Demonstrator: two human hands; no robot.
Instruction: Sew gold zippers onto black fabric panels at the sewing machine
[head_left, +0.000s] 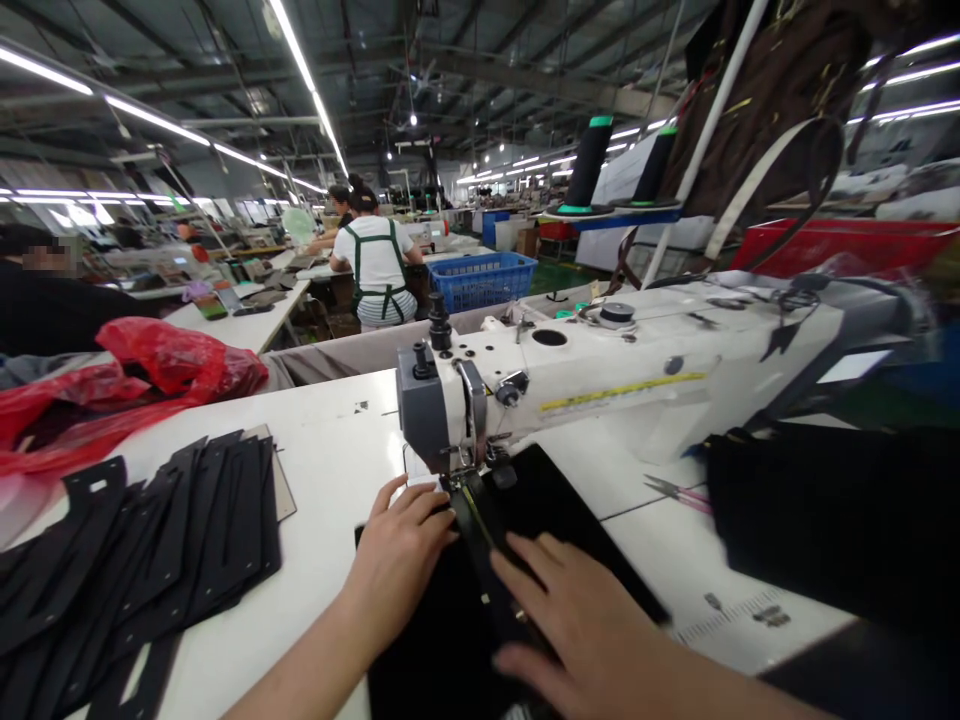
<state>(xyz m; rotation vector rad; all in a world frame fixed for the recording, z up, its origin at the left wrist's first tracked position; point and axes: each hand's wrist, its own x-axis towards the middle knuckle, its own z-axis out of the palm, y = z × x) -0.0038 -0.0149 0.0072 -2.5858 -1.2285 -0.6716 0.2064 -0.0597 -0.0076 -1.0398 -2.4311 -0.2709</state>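
Note:
A black fabric panel (555,510) lies under the needle area of a white sewing machine (600,370). A dark strip with a thin yellow line (477,515) runs along the panel toward the presser foot. My left hand (401,540) rests on the panel's left part, close to the foot, fingers bent and slightly spread over the cloth. Lower right, my right hand (555,600) lies across the strip and panel with its fingers spread. Neither hand has lifted the cloth.
Black cut pieces (180,530) are piled at the left beside red plastic (172,370). Small scissors (679,492) lie right of the machine, near dark fabric (832,520). Thread cones (589,170) stand behind. A person (371,255) sits beyond, near a blue basket (484,280).

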